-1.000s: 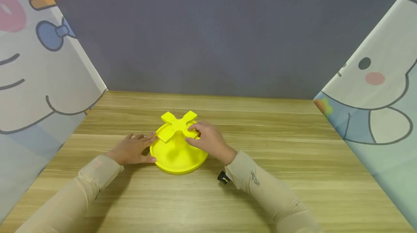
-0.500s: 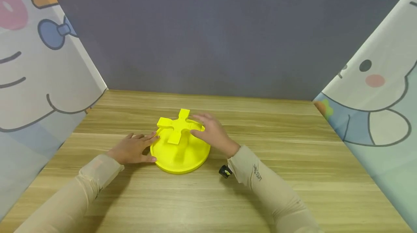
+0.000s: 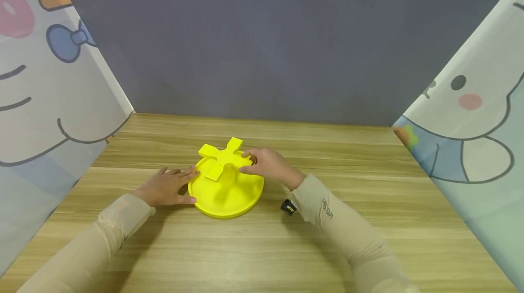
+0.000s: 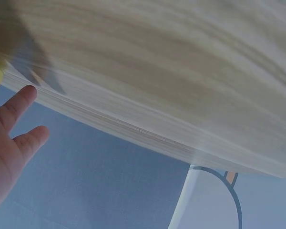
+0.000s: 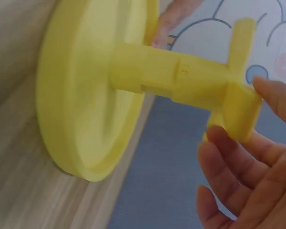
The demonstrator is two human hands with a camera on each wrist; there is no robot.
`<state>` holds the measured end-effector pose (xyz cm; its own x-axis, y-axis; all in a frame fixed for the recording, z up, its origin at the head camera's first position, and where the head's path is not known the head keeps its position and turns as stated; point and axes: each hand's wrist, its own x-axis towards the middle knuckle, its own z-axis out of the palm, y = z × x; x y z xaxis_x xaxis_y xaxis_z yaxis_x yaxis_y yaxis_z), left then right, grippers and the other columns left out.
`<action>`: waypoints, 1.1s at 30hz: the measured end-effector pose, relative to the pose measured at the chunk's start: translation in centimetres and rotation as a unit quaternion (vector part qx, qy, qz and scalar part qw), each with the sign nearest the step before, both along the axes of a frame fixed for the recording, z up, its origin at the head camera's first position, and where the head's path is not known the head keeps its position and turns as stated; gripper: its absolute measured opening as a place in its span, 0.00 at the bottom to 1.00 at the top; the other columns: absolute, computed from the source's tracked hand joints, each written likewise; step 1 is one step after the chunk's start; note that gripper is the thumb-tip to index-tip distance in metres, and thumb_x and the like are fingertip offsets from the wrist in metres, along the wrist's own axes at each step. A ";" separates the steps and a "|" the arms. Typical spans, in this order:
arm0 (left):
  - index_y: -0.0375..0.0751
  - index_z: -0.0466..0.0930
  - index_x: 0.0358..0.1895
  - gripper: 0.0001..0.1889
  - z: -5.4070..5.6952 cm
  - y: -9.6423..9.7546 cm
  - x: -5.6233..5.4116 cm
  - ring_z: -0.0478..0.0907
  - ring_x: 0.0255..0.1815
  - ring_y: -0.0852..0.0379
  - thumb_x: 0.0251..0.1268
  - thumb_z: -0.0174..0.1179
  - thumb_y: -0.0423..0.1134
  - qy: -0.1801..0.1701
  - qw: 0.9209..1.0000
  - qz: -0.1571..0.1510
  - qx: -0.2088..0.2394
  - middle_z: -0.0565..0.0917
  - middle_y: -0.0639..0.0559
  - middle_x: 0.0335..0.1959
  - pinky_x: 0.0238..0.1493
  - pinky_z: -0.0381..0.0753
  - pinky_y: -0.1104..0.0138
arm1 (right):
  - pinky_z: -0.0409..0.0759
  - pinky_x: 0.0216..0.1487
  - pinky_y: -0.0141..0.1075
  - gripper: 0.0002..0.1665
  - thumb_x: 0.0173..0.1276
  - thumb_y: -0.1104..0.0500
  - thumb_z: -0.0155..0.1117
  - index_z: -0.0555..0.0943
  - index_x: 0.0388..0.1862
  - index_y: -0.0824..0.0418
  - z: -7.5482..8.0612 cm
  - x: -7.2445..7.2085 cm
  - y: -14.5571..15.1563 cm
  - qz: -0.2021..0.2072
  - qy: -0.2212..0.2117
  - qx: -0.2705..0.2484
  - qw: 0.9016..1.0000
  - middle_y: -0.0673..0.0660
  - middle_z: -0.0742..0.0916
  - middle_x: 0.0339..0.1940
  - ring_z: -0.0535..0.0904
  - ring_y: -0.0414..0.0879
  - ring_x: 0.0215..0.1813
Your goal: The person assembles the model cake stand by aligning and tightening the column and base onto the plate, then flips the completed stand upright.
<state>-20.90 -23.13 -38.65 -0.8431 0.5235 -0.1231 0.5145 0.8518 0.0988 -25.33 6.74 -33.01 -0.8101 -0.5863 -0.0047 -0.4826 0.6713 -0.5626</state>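
A yellow round dish-like base (image 3: 241,199) sits on the wooden table with a raised rim. From its middle rises a thick yellow post (image 5: 157,71), topped by a flat yellow cross-shaped piece (image 3: 223,159). My right hand (image 3: 268,165) pinches one arm of this cross from the right, thumb on one side and fingers on the other in the right wrist view. On the left, my left hand (image 3: 168,187) rests at the base's rim with its fingers spread. The left wrist view catches only part of that hand and a sliver of yellow.
A small black object (image 3: 288,207) shows by the right cuff, just above the table. The wooden tabletop (image 3: 229,256) runs back to a dark grey panel (image 3: 262,47). Cartoon-printed panels (image 3: 471,147) stand at both sides.
The cross-shaped piece has turned above the base. My right hand loosened from it, then took hold of an arm again, slightly farther right. My left hand has stayed at the rim.
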 end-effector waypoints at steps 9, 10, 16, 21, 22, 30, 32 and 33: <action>0.35 0.62 0.71 0.46 0.0 -0.2 0.1 0.68 0.61 0.30 0.59 0.54 0.68 -0.001 1.000 0.001 0.001 0.63 0.37 0.71 0.58 0.58 0.31 | 0.77 0.38 0.33 0.20 0.66 0.52 0.66 0.82 0.52 0.61 1.7 -0.9 0.1 0.039 -0.015 -0.001 0.999 0.53 0.86 0.38 0.79 0.43 0.36; 0.35 0.62 0.71 0.46 0.0 -0.2 0.1 0.68 0.61 0.30 0.59 0.54 0.68 -0.002 1.000 0.001 0.001 0.63 0.37 0.71 0.58 0.58 0.31 | 0.78 0.39 0.34 0.20 0.66 0.53 0.66 0.82 0.53 0.61 1.9 -1.1 0.1 0.028 -0.006 -0.004 1.000 0.53 0.86 0.39 0.79 0.44 0.37; 0.35 0.63 0.70 0.45 0.0 -0.4 0.2 0.69 0.60 0.30 0.59 0.55 0.67 -0.002 1.000 0.002 0.002 0.63 0.37 0.71 0.58 0.58 0.31 | 0.68 0.65 0.42 0.32 0.63 0.57 0.70 0.73 0.66 0.58 2.7 -3.2 -0.3 0.045 -0.015 -0.016 0.999 0.55 0.77 0.65 0.70 0.50 0.65; 0.35 0.63 0.71 0.46 0.0 -0.3 0.2 0.69 0.60 0.30 0.60 0.53 0.68 -0.003 1.000 0.000 -0.001 0.63 0.37 0.71 0.58 0.58 0.31 | 0.58 0.71 0.42 0.36 0.62 0.57 0.70 0.70 0.68 0.60 2.1 -4.6 -1.5 0.103 -0.006 0.041 0.994 0.58 0.71 0.70 0.63 0.52 0.72; 0.35 0.63 0.71 0.46 -0.1 -0.3 0.2 0.69 0.60 0.30 0.60 0.53 0.69 -0.003 1.000 -0.001 -0.002 0.63 0.38 0.71 0.58 0.58 0.31 | 0.59 0.71 0.42 0.35 0.63 0.57 0.70 0.70 0.68 0.61 1.8 -4.7 -1.7 0.105 -0.004 0.051 0.993 0.58 0.72 0.70 0.63 0.52 0.71; 0.35 0.62 0.71 0.46 -0.3 -0.3 0.2 0.70 0.59 0.30 0.59 0.53 0.69 0.004 1.000 -0.004 -0.001 0.63 0.38 0.71 0.57 0.59 0.31 | 0.64 0.68 0.42 0.31 0.64 0.53 0.69 0.75 0.65 0.61 0.7 -5.2 -2.3 0.088 0.031 0.076 0.993 0.57 0.78 0.64 0.70 0.51 0.67; 0.35 0.62 0.71 0.46 -0.2 -0.3 0.1 0.70 0.59 0.30 0.59 0.54 0.68 0.007 1.000 -0.004 0.000 0.63 0.38 0.71 0.56 0.59 0.30 | 0.64 0.68 0.42 0.31 0.63 0.53 0.69 0.75 0.64 0.61 0.7 -5.1 -2.4 0.085 0.044 0.077 0.992 0.57 0.79 0.63 0.71 0.51 0.66; 0.35 0.62 0.71 0.46 -0.1 -0.3 0.1 0.70 0.59 0.30 0.59 0.53 0.68 0.006 1.000 -0.002 0.000 0.63 0.39 0.71 0.55 0.59 0.29 | 0.65 0.68 0.42 0.31 0.63 0.52 0.69 0.76 0.63 0.61 0.7 -5.1 -2.4 0.084 0.050 0.077 0.992 0.57 0.79 0.62 0.71 0.51 0.65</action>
